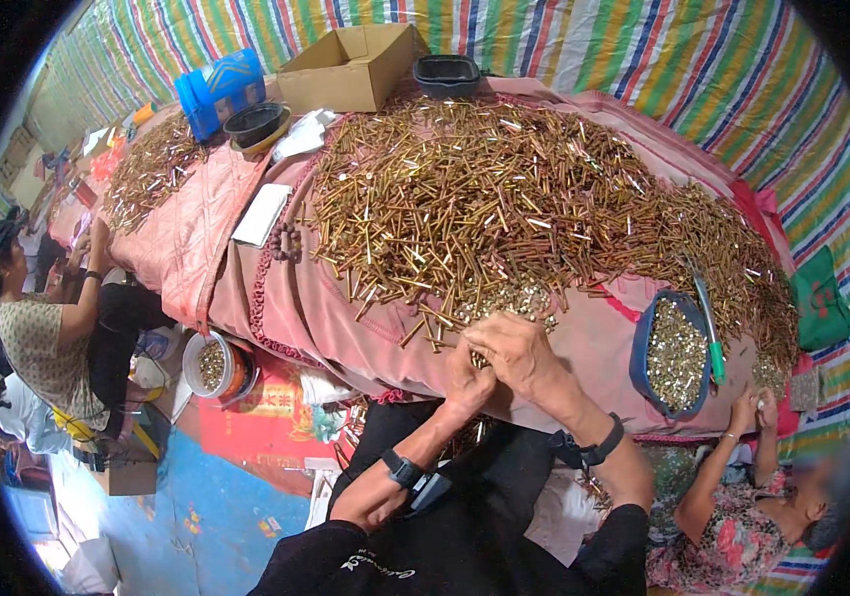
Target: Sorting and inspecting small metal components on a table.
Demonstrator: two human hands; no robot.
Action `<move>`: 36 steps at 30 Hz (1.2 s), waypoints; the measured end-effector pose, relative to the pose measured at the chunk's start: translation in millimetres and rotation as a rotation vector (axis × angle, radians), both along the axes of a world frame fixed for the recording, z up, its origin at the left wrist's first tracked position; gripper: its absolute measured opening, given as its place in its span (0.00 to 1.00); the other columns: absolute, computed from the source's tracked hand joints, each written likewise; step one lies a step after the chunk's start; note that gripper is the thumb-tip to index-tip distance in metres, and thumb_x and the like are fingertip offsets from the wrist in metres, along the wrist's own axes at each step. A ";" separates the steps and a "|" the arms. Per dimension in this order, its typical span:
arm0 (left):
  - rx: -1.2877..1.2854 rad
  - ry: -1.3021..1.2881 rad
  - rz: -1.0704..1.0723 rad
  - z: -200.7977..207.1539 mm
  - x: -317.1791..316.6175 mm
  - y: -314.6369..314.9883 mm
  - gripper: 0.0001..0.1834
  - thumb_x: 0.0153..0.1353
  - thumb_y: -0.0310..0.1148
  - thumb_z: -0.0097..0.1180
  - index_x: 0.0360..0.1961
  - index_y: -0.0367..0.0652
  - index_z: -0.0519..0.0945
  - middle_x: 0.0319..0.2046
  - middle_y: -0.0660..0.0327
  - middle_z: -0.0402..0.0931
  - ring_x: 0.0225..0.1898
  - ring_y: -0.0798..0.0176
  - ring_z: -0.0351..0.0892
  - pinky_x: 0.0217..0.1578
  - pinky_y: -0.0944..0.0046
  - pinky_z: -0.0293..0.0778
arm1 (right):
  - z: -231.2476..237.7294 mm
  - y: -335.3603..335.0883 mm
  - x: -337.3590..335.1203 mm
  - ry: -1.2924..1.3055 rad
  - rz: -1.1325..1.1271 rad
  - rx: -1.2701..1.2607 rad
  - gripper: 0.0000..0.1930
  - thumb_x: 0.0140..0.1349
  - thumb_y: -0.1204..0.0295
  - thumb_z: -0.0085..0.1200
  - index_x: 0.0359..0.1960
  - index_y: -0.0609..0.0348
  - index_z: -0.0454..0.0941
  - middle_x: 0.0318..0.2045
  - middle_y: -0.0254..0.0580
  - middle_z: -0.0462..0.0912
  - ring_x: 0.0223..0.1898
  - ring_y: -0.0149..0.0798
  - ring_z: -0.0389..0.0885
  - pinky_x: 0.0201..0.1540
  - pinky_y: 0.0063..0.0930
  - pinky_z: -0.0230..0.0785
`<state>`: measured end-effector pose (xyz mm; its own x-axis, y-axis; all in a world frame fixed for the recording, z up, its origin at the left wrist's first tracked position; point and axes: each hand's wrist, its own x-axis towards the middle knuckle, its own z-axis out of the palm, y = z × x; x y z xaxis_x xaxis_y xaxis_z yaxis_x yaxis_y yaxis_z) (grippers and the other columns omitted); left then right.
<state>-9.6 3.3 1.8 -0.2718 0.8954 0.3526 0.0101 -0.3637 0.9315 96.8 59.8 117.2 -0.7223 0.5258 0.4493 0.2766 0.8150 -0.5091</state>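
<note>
Both my hands meet at the near edge of the pink-covered table (415, 368). My left hand (467, 377) is closed, its fingers pinched together. My right hand (514, 350) is closed too, its fingertips touching the left one's; whatever sits between them is hidden or too small to name. Just beyond my fingers lies a small heap of shiny metal pieces (529, 300), perhaps nuts. A broad pile of long, thin, brass-coloured metal rods (485, 189), like bolts or screws, spreads behind it.
At right stands a blue basin (640, 358) of small metal pieces, with a green-handled tool (717, 364) against its rim. A cardboard box (336, 74), black tray (447, 74) and blue container (218, 91) stand at the back. A white bucket (197, 370) is at lower left. Co-workers sit left and right.
</note>
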 end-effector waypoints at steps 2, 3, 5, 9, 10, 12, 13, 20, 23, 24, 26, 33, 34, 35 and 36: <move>0.081 0.036 0.022 2.6 0.1 -0.1 0.25 0.51 0.24 0.53 0.54 0.36 0.72 0.41 0.54 0.79 0.45 0.60 0.80 0.47 0.64 0.73 | 5.5 -11.3 0.6 -0.030 -0.019 0.029 0.08 0.51 0.77 0.60 0.33 0.61 0.80 0.34 0.42 0.80 0.38 0.48 0.79 0.42 0.37 0.73; 0.047 -0.081 -0.043 8.0 1.8 -3.0 0.27 0.51 0.24 0.54 0.56 0.36 0.71 0.44 0.52 0.79 0.48 0.58 0.79 0.49 0.63 0.73 | 6.3 -14.0 2.3 -0.029 -0.023 0.028 0.08 0.51 0.77 0.60 0.33 0.61 0.80 0.34 0.42 0.80 0.38 0.48 0.79 0.42 0.37 0.73; 0.012 -0.196 -0.109 10.3 1.7 -5.8 0.29 0.51 0.24 0.55 0.58 0.36 0.70 0.46 0.51 0.79 0.51 0.57 0.79 0.51 0.62 0.72 | 7.7 -16.5 6.6 -0.029 0.029 0.033 0.10 0.49 0.78 0.60 0.35 0.62 0.80 0.34 0.43 0.80 0.37 0.49 0.78 0.41 0.36 0.73; -0.005 0.105 -0.065 3.4 -6.6 -1.9 0.27 0.50 0.24 0.57 0.55 0.38 0.74 0.46 0.50 0.80 0.52 0.51 0.79 0.52 0.61 0.72 | -15.9 -15.0 30.0 0.265 -0.279 -0.247 0.08 0.58 0.76 0.59 0.39 0.63 0.81 0.38 0.42 0.80 0.36 0.41 0.81 0.38 0.30 0.74; 0.013 0.256 -0.061 3.1 -8.4 -1.0 0.25 0.50 0.24 0.58 0.53 0.39 0.77 0.45 0.50 0.80 0.51 0.50 0.79 0.53 0.61 0.73 | -25.2 -14.5 34.9 0.320 -0.339 -0.307 0.09 0.61 0.77 0.58 0.43 0.64 0.81 0.37 0.41 0.80 0.34 0.34 0.81 0.36 0.25 0.74; 0.012 0.273 -0.018 7.9 -6.4 -2.0 0.22 0.50 0.24 0.58 0.50 0.39 0.78 0.43 0.50 0.81 0.49 0.50 0.80 0.50 0.60 0.74 | -30.5 -18.8 42.1 0.305 -0.377 -0.363 0.09 0.61 0.77 0.58 0.43 0.65 0.80 0.37 0.41 0.80 0.34 0.32 0.81 0.35 0.24 0.74; 0.011 0.286 0.028 10.2 -5.1 -2.3 0.19 0.50 0.24 0.59 0.47 0.39 0.80 0.41 0.50 0.81 0.47 0.49 0.81 0.48 0.60 0.75 | -33.7 -21.9 43.7 0.285 -0.413 -0.419 0.09 0.61 0.77 0.58 0.43 0.66 0.80 0.37 0.40 0.79 0.33 0.30 0.80 0.34 0.23 0.74; -0.231 0.034 -0.067 7.4 2.1 -5.3 0.15 0.48 0.26 0.63 0.39 0.38 0.78 0.33 0.53 0.80 0.37 0.52 0.82 0.39 0.58 0.75 | -57.5 -28.0 38.8 0.603 -0.430 -0.667 0.09 0.63 0.74 0.59 0.42 0.66 0.80 0.39 0.36 0.78 0.32 0.25 0.77 0.31 0.18 0.72; -0.214 0.209 -0.078 8.4 -1.6 -6.2 0.18 0.50 0.21 0.63 0.44 0.36 0.76 0.37 0.57 0.81 0.39 0.65 0.81 0.40 0.67 0.76 | -58.7 -27.9 24.6 0.564 -0.348 -0.435 0.09 0.62 0.74 0.60 0.40 0.66 0.80 0.38 0.36 0.78 0.33 0.25 0.77 0.32 0.18 0.72; -0.110 0.256 -0.022 7.3 -2.2 -5.8 0.18 0.50 0.21 0.64 0.44 0.36 0.76 0.38 0.56 0.81 0.40 0.64 0.81 0.41 0.66 0.76 | -52.5 -32.1 17.9 0.629 -0.369 -0.597 0.08 0.61 0.74 0.62 0.39 0.66 0.80 0.37 0.37 0.78 0.34 0.28 0.78 0.34 0.21 0.72; -0.006 0.302 0.031 7.4 -2.8 -4.6 0.18 0.50 0.22 0.64 0.44 0.36 0.76 0.39 0.56 0.81 0.41 0.63 0.81 0.42 0.65 0.76 | -50.7 -29.3 14.4 0.528 -0.397 -0.412 0.08 0.61 0.74 0.61 0.39 0.66 0.80 0.36 0.39 0.78 0.34 0.30 0.79 0.35 0.23 0.72; -0.036 0.196 -0.026 15.0 -1.6 -5.4 0.20 0.49 0.25 0.62 0.46 0.40 0.78 0.40 0.52 0.80 0.42 0.51 0.81 0.45 0.58 0.75 | -30.7 -39.5 17.1 0.381 -0.414 -0.242 0.07 0.61 0.75 0.60 0.39 0.64 0.80 0.36 0.44 0.78 0.34 0.40 0.79 0.36 0.30 0.72; -0.028 0.185 -0.026 13.1 -3.5 -6.1 0.22 0.49 0.25 0.62 0.48 0.40 0.78 0.41 0.52 0.80 0.43 0.51 0.81 0.47 0.59 0.75 | -26.0 -41.6 17.8 0.391 -0.381 -0.328 0.07 0.60 0.75 0.60 0.39 0.64 0.80 0.35 0.44 0.78 0.34 0.41 0.79 0.36 0.30 0.72; -0.027 0.185 -0.028 11.7 -3.0 -5.3 0.22 0.49 0.25 0.62 0.48 0.40 0.78 0.41 0.52 0.80 0.43 0.51 0.81 0.47 0.59 0.75 | -26.7 -41.8 20.7 0.391 -0.382 -0.326 0.07 0.60 0.75 0.60 0.39 0.64 0.80 0.35 0.44 0.78 0.34 0.41 0.79 0.36 0.30 0.72; -0.004 0.200 -0.018 10.4 -2.7 -4.5 0.24 0.49 0.25 0.62 0.51 0.41 0.77 0.41 0.52 0.80 0.44 0.51 0.81 0.47 0.58 0.75 | -27.8 -41.8 23.6 0.347 -0.304 -0.260 0.07 0.60 0.75 0.59 0.39 0.63 0.80 0.35 0.44 0.78 0.34 0.41 0.79 0.36 0.30 0.72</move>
